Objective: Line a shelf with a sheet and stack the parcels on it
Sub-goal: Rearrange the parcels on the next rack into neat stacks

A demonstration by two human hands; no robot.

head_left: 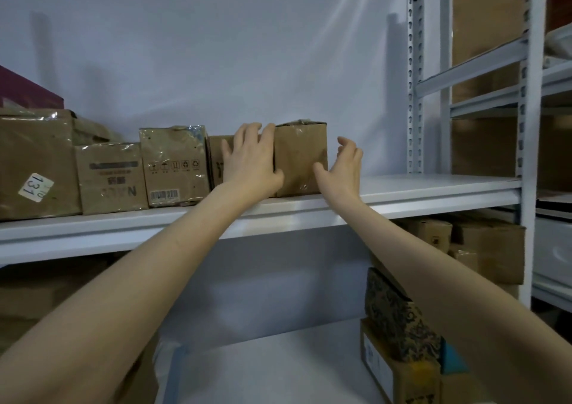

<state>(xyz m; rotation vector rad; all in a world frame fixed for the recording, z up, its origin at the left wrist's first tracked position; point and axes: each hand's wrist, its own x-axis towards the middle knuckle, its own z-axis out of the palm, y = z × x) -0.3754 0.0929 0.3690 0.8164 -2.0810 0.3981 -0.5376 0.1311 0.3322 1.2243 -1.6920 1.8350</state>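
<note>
The rightmost parcel (301,155), a plain brown carton w/ glossy tape, stands upright at the right end of a row on the white shelf (418,186), approx. mid-width and close to the near edge. The left hand (250,159) lies flat over its left front edge, fingers spread and reaching the top, thumb on the front face: pressing, not clenched. The right hand (343,168) is released, fingers loosely bent just beside the parcel's right side, thumb at the front corner. Step in hand looks like squaring this parcel against its neighbour (216,155). Next move probably calls for a gentle push left and far to close gaps, then fetching another parcel for the bare stretch to the right. Left of it sit a taped carton (175,165), a printed carton (110,177) and a big carton w/ a "131" sticker (34,162). Whether a sheet lines the shelf can't be told; white on white. The neighbour is mostly hidden by the hand, and the cartons on the lower shelf (396,317) are partly covered by the right forearm.
</note>
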